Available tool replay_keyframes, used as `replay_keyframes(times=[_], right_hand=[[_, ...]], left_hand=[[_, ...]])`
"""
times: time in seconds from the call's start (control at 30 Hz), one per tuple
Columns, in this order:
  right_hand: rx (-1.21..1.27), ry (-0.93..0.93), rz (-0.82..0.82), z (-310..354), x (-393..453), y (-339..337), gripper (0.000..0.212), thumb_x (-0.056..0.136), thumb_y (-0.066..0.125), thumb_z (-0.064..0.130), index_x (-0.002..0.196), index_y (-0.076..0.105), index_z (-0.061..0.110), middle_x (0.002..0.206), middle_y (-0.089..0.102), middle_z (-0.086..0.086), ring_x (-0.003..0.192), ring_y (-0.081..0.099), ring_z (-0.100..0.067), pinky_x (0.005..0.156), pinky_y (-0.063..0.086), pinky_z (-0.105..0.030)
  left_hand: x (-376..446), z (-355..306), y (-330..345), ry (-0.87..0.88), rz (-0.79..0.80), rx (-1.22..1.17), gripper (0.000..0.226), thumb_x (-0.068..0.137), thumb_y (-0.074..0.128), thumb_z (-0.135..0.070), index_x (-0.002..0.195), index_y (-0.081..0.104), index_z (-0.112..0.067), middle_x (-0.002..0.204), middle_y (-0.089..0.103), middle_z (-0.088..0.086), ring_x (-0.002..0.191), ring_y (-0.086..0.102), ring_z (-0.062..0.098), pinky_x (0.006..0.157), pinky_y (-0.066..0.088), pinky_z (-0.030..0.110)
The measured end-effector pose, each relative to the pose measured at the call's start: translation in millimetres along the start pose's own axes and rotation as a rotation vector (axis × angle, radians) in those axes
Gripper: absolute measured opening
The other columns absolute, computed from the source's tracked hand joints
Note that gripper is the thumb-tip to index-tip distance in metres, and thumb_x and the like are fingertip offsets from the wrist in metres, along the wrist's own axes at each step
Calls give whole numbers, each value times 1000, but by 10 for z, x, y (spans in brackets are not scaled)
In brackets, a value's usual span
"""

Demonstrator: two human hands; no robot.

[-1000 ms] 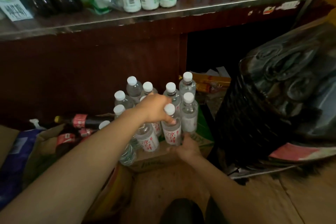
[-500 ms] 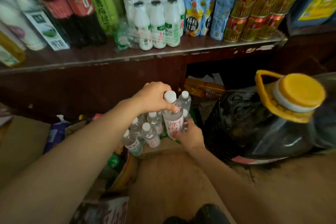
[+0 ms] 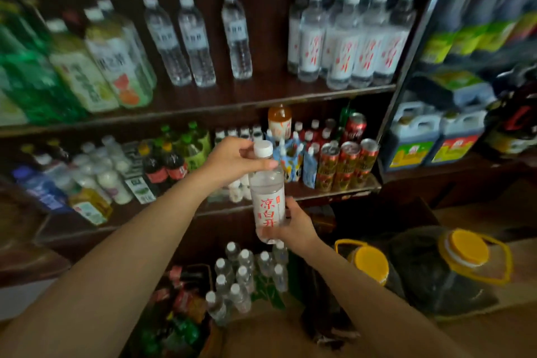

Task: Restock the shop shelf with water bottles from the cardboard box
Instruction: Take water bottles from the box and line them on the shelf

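A clear water bottle [image 3: 268, 197] with a white cap and red lettering is upright in the air in front of the middle shelf. My left hand [image 3: 232, 161] grips its neck just under the cap. My right hand [image 3: 296, 225] holds its lower part from the right. Below them, several more white-capped water bottles [image 3: 244, 273] stand in the cardboard box [image 3: 261, 304] on the floor. On the upper shelf [image 3: 261, 102] at the right stands a group of the same red-lettered bottles [image 3: 351, 38].
Three slimmer water bottles [image 3: 197, 41] stand mid upper shelf, juice bottles [image 3: 110, 67] to their left. Red cans [image 3: 345, 163] and drink pouches fill the middle shelf. Two big yellow-capped oil jugs [image 3: 465, 253] sit at lower right. Cola bottles [image 3: 180, 293] lie left of the box.
Both hands have lifted one water bottle up out of the box to middle-shelf height. The view has tilted upward, bringing the upper shelf into sight.
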State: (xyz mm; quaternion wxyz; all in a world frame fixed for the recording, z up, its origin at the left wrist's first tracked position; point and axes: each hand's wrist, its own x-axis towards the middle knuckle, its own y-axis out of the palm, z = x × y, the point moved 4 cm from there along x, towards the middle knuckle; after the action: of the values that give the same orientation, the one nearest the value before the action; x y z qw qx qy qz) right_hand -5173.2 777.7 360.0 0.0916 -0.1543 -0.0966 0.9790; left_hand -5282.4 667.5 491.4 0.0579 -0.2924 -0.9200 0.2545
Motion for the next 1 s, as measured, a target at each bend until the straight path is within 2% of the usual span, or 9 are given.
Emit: replay_keyframes(times=[0.13, 0.23, 0.3, 0.37, 0.57, 0.67, 0.73, 0.87, 1.0], right_hand=[[11, -132, -42, 676, 46, -333, 67, 65, 87, 21, 119, 48, 29, 109, 66, 9, 103, 63, -10, 78, 51, -19], [71, -193, -59, 1074, 101, -538, 66, 67, 86, 17, 123, 51, 26, 110, 67, 7, 97, 62, -4, 72, 52, -16], [82, -206, -76, 1241, 191, -658, 68, 66, 87, 15, 123, 52, 23, 111, 67, 3, 97, 64, -8, 73, 55, -19], [62, -224, -95, 1347, 310, -753, 71, 63, 89, 17, 122, 50, 20, 111, 67, 2, 99, 65, -14, 80, 57, -28], [2, -199, -166, 1558, 749, -1046, 69, 61, 90, 27, 111, 44, 20, 106, 67, 0, 94, 67, -14, 82, 58, -36], [-32, -208, -206, 1681, 1071, -1216, 66, 57, 91, 30, 108, 50, 23, 103, 69, 4, 95, 67, -12, 84, 58, -37], [-61, -215, -248, 1759, 1301, -1304, 61, 60, 90, 26, 108, 53, 20, 102, 68, 6, 94, 66, -12, 83, 57, -33], [-67, -222, -330, 1841, 1704, -1448, 56, 66, 87, 19, 112, 56, 16, 92, 65, 12, 82, 62, 0, 63, 48, -8], [-87, -186, -413, 1775, 2007, -1560, 57, 67, 86, 19, 116, 57, 15, 93, 63, 11, 77, 54, 10, 54, 43, -3]], left_hand=[[33, -676, -195, 18, 9, -194, 20, 74, 77, -30, 93, 71, -27, 87, 73, -13, 84, 66, -3, 72, 46, 12], [112, -943, -239, 17, 136, -306, 33, 75, 75, -18, 107, 68, -24, 108, 72, -5, 103, 66, 8, 92, 51, 26], [219, -1039, -294, 24, 128, -332, 37, 75, 75, -12, 110, 66, -18, 112, 71, 2, 107, 66, 16, 96, 50, 33], [372, -1114, -354, 42, 100, -320, 37, 75, 75, -11, 111, 65, -15, 112, 70, 4, 107, 65, 17, 95, 51, 32], [991, -1207, -458, 112, 107, -278, 37, 77, 76, -15, 112, 64, -16, 113, 69, 1, 106, 65, 14, 89, 54, 31], [1388, -1223, -517, 130, 131, -273, 35, 79, 74, -14, 112, 63, -16, 112, 68, -3, 101, 65, 8, 75, 55, 19], [1643, -1216, -543, 142, 137, -275, 38, 82, 71, -13, 118, 59, -13, 115, 66, -3, 100, 64, 5, 70, 55, 16], [2155, -1102, -544, 142, 124, -301, 38, 83, 70, -14, 119, 56, -16, 116, 65, -1, 103, 63, 8, 75, 55, 21], [2534, -1019, -407, 157, 169, -309, 33, 82, 70, -11, 108, 57, -26, 115, 64, -6, 97, 64, 4, 75, 53, 20]])
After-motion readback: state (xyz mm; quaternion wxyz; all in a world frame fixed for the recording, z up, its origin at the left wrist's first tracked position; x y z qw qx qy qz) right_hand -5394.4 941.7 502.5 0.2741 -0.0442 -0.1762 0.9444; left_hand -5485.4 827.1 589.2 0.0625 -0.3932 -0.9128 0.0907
